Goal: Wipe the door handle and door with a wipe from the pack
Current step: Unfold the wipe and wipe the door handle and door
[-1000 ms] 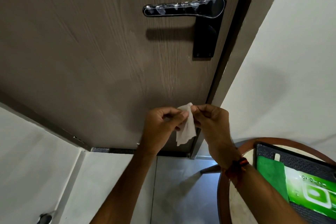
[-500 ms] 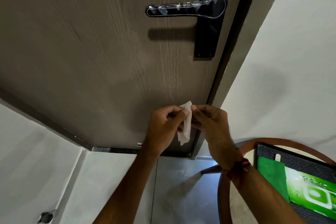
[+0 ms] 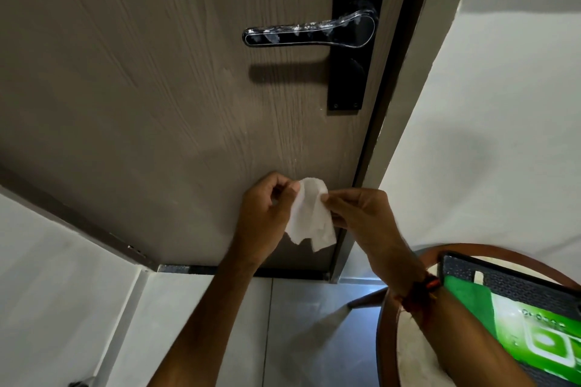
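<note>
A grey-brown wood-grain door (image 3: 157,72) fills the upper view. Its black lever handle (image 3: 309,32), wrapped in clear plastic with white smears, sits on a black backplate (image 3: 345,85) at upper right. Below the handle, in front of the door's lower part, my left hand (image 3: 267,214) and my right hand (image 3: 361,214) both pinch a white wipe (image 3: 311,217) that hangs partly unfolded between them. The green wipe pack (image 3: 534,333) lies on a dark mat at lower right, partly behind my right forearm.
A round wooden-rimmed table (image 3: 390,308) carries the dark mat (image 3: 509,280) at lower right. The door frame (image 3: 390,104) and a white wall (image 3: 487,135) stand to the right. Grey floor tiles (image 3: 298,324) lie below, with a white wall at left.
The wipe has opened out wider between my hands, from a narrow fold to a broader hanging sheet. Both hands stay at about the same spot below the handle.
</note>
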Available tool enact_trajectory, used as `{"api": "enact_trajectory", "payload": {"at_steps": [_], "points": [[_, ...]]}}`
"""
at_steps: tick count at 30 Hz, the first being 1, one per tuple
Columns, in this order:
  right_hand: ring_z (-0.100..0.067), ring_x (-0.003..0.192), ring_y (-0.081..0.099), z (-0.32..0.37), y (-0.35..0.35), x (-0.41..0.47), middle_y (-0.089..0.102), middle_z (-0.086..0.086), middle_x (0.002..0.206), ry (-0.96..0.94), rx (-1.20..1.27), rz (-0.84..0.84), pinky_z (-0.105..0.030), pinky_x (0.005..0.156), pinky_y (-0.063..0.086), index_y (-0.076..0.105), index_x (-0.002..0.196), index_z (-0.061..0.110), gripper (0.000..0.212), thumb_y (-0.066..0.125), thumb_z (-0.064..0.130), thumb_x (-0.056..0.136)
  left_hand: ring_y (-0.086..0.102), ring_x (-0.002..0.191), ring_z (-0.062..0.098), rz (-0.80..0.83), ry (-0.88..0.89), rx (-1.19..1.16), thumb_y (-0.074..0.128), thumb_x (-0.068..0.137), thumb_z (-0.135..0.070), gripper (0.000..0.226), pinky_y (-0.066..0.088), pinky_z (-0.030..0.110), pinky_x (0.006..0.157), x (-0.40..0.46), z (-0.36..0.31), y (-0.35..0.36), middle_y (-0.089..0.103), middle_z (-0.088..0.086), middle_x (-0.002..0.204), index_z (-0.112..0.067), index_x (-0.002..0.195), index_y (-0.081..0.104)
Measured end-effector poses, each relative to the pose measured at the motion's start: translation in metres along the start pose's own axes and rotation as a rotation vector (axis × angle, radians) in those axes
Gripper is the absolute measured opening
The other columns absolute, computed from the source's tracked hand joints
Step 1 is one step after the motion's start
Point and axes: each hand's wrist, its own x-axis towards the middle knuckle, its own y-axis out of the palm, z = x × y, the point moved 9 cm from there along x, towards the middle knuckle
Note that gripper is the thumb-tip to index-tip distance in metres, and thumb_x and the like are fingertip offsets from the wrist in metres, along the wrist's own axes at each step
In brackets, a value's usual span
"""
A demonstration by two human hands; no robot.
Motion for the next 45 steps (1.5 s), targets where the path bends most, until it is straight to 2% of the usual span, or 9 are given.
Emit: {"api": "enact_trajectory", "payload": {"at_steps": [5, 11, 17, 20, 26, 30, 33, 39, 45], "points": [[-0.010, 0.083, 0.071, 0.007, -0.011, 0.002, 0.074, 0.026, 0.077, -0.043, -0.038, 0.001, -0.024, 0.072, 0.055, 0.074, 0.080, 0.038, 0.018, 0.067, 0.032, 0.096, 0.062, 0.083, -0.001, 0.096, -0.080, -0.087, 0.051, 0.106, -0.021, 0.017, 0.055, 0.016, 0.067, 0.006, 0.001, -0.004, 0.062, -0.004, 0.092, -0.007, 0.107, 0.059], [-0.023, 0.085, 0.077, -0.005, -0.009, 0.003, 0.076, 0.003, 0.095, 0.048, 0.150, 0.058, -0.028, 0.059, 0.062, 0.076, 0.097, 0.025, 0.039, 0.064, 0.056, 0.078, 0.058, 0.061, 0.015, 0.087, -0.377, -0.387, 0.049, 0.107, -0.013, 0.022, 0.061, 0.026, 0.056, 0.005, 0.027, 0.004, 0.068, 0.009, 0.081, -0.003, 0.114, 0.068], [-0.019, 0.108, 0.075, -0.007, -0.010, 0.008, 0.078, 0.002, 0.113, 0.058, 0.226, 0.215, -0.025, 0.075, 0.065, 0.074, 0.115, 0.018, 0.048, 0.081, 0.023, 0.068, 0.048, 0.040, 0.006, 0.135, -0.674, -0.717, 0.052, 0.104, -0.010, 0.023, 0.055, 0.024, 0.046, -0.008, 0.062, 0.018, 0.065, 0.005, 0.057, 0.000, 0.102, 0.072], [-0.011, 0.095, 0.078, -0.006, -0.023, 0.015, 0.080, 0.012, 0.093, 0.022, 0.139, 0.127, -0.017, 0.067, 0.063, 0.074, 0.104, 0.020, 0.026, 0.078, 0.018, 0.079, 0.060, 0.050, 0.010, 0.167, -0.691, -0.657, 0.063, 0.100, -0.019, 0.016, 0.057, 0.026, 0.049, -0.014, 0.077, 0.016, 0.072, 0.001, 0.064, -0.009, 0.093, 0.075], [0.000, 0.073, 0.075, 0.011, -0.031, 0.021, 0.072, 0.010, 0.086, -0.051, -0.034, 0.005, -0.011, 0.058, 0.059, 0.067, 0.092, 0.025, 0.006, 0.066, 0.022, 0.098, 0.069, 0.098, 0.029, 0.065, -0.383, -0.191, 0.054, 0.105, -0.032, 0.027, 0.052, 0.038, 0.088, 0.010, 0.066, -0.003, 0.074, 0.014, 0.101, -0.012, 0.100, 0.071], [-0.012, 0.076, 0.071, 0.028, -0.030, 0.021, 0.068, 0.009, 0.088, -0.102, -0.106, -0.067, -0.009, 0.050, 0.055, 0.062, 0.087, 0.031, 0.013, 0.063, 0.027, 0.100, 0.069, 0.094, 0.020, -0.175, 0.109, 0.048, 0.062, 0.102, -0.025, 0.014, 0.053, 0.021, 0.082, 0.012, -0.006, -0.019, 0.072, 0.007, 0.099, -0.013, 0.101, 0.070], [-0.009, 0.076, 0.073, 0.051, -0.033, 0.021, 0.071, 0.009, 0.084, -0.155, -0.162, -0.149, -0.011, 0.050, 0.055, 0.066, 0.084, 0.029, 0.015, 0.064, 0.028, 0.099, 0.066, 0.096, 0.014, -0.326, 0.348, 0.101, 0.061, 0.100, -0.023, 0.011, 0.058, 0.031, 0.083, -0.019, -0.052, -0.005, 0.069, 0.003, 0.100, -0.014, 0.106, 0.066], [0.013, 0.055, 0.065, 0.147, -0.027, 0.016, 0.066, 0.027, 0.053, -0.327, -0.411, -0.175, -0.001, 0.038, 0.040, 0.065, 0.063, 0.024, 0.033, 0.063, 0.024, 0.096, 0.055, 0.138, 0.014, -0.319, 0.388, -0.042, 0.066, 0.095, -0.033, 0.057, 0.052, 0.042, 0.112, -0.033, -0.108, 0.035, 0.056, 0.003, 0.150, -0.023, 0.147, 0.044], [-0.001, 0.053, 0.063, 0.237, -0.025, -0.004, 0.065, 0.008, 0.050, -0.505, -0.530, -0.184, -0.009, 0.039, 0.040, 0.072, 0.065, 0.010, 0.041, 0.058, 0.029, 0.098, 0.058, 0.138, 0.031, -0.409, 0.451, -0.026, 0.042, 0.105, -0.040, 0.057, 0.055, 0.052, 0.108, 0.005, -0.169, 0.016, 0.057, 0.021, 0.150, -0.010, 0.154, 0.037]]}}
